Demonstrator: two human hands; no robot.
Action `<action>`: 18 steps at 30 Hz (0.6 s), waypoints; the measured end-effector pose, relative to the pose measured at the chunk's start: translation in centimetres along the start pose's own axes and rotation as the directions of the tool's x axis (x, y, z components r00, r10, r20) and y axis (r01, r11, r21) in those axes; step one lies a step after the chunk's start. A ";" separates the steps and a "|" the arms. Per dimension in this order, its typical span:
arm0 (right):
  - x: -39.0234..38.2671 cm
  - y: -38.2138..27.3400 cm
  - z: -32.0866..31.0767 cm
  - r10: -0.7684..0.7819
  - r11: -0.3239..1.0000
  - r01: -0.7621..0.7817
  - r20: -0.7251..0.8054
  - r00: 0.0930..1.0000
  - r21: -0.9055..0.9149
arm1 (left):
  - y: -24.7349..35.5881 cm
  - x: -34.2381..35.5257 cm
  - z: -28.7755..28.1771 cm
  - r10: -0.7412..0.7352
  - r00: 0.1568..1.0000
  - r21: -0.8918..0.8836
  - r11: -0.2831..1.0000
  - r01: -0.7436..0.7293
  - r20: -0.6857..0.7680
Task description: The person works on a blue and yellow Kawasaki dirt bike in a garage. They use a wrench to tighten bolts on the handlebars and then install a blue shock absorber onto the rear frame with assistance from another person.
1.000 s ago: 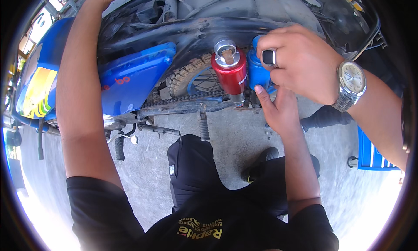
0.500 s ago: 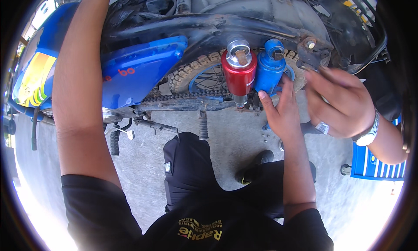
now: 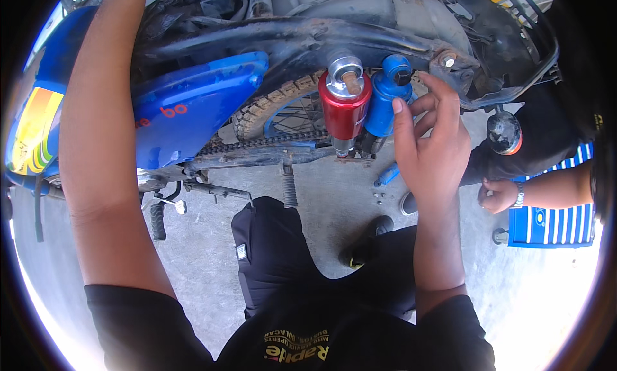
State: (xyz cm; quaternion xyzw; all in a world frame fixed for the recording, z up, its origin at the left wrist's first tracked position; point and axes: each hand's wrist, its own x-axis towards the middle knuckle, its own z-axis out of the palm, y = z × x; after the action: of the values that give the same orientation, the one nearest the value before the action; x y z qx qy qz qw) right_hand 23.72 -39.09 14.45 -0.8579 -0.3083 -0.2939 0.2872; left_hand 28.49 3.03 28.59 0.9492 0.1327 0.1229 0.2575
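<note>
My left arm (image 3: 99, 126) reaches up past the blue side panel (image 3: 186, 114) of a motorcycle. Its hand is cut off by the top edge. My right hand (image 3: 437, 136) is open beside a blue shock absorber (image 3: 384, 98), thumb by its body and the other fingers bent and apart near its upper end. Whether the thumb touches it I cannot tell. Close on the left stands a red shock absorber (image 3: 345, 110) with a silver top eye. Both shock absorbers lean outward, their top eyes below the black frame tube (image 3: 360, 33).
Behind them is the knobby rear wheel (image 3: 254, 110), with a chain (image 3: 257, 143). At the right a co-worker's hand (image 3: 500, 196) with a wristwatch hangs before a blue tool chest (image 3: 553, 226). A blue cylindrical piece (image 3: 387, 173) and small parts lie on the concrete floor (image 3: 334, 197).
The co-worker's hand has drawn back, down and right, from the rear frame mount. My right hand has risen along the blue shock absorber, its fingers spreading. The view has shifted slightly.
</note>
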 end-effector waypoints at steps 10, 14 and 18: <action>3.1 1.5 0.5 -0.420 0.905 0.404 -0.115 0.900 -0.134 | -0.3 -0.2 -0.3 0.090 0.996 -0.091 0.992 -0.090 -0.006; 2.9 2.4 1.3 -0.484 0.863 0.431 -0.192 0.853 -0.262 | -0.3 -0.3 -0.2 0.148 0.989 -0.110 0.983 -0.148 -0.008; 2.8 2.9 1.5 -0.568 0.801 0.486 -0.189 0.801 -0.349 | -0.1 -0.3 -0.2 0.118 0.993 -0.097 0.988 -0.119 -0.012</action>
State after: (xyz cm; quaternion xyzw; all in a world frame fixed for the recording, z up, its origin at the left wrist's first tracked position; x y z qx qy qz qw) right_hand 28.02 -38.93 14.40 -0.7169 -0.4471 -0.5238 0.1085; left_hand 28.15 3.12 28.66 0.9413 0.0706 0.1472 0.2955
